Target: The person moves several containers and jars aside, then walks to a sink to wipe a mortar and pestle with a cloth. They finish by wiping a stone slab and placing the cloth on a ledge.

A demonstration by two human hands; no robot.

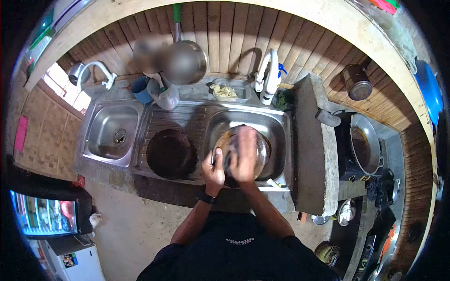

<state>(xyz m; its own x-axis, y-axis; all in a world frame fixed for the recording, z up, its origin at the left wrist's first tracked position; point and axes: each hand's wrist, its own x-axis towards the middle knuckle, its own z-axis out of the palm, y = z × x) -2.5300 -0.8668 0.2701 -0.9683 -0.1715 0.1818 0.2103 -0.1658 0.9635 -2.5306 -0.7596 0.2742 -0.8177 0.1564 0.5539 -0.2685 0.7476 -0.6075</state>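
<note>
I stand at a steel double sink. Over the right basin (pixel 276 126) my left hand (pixel 213 169) grips the near rim of a round glass lid or bowl (pixel 265 150), soiled brown inside. My right hand (pixel 245 154) presses flat on its surface, blurred with motion; whether it holds a sponge I cannot tell. A dark watch sits on my left wrist.
A dark round pan (pixel 171 153) rests on the drainboard between the basins. The left basin (pixel 111 133) is bare. A white tap (pixel 268 77) stands behind the right basin, a cloth tray (pixel 224 90) beside it. A wok (pixel 365 143) sits on the stove at right, past a concrete divider (pixel 314 150).
</note>
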